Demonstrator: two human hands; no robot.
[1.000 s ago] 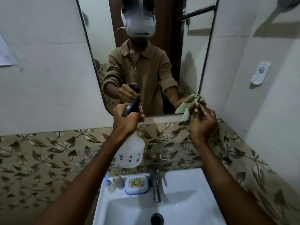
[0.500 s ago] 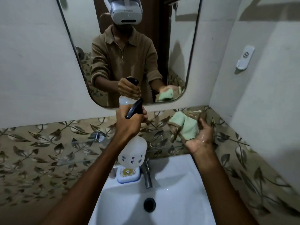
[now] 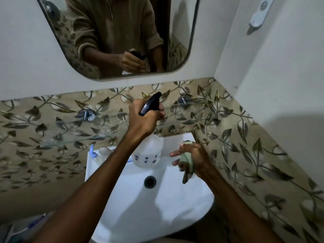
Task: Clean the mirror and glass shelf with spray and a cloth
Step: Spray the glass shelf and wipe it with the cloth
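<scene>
My left hand (image 3: 144, 118) grips the neck of a white spray bottle (image 3: 148, 153) with a black trigger head, its nozzle pointing at the wall just above the glass shelf (image 3: 73, 130). Droplets lie on the shelf, which runs along the leaf-patterned tiles on two metal brackets. My right hand (image 3: 192, 159) is closed around a crumpled light green cloth (image 3: 187, 162) over the right side of the basin, below the shelf. The mirror (image 3: 108, 32) hangs above and reflects a person's torso and the bottle.
A white washbasin (image 3: 140, 204) with a dark drain sits under my arms. A blue item (image 3: 93, 152) stands at its back left corner. A white wall holder (image 3: 259, 14) is fixed to the right wall, which closes in at the corner.
My view has tilted down, so the mirror has slid up. The spray bottle now aims at the glass shelf. My right hand has dropped with the cloth and closed around it.
</scene>
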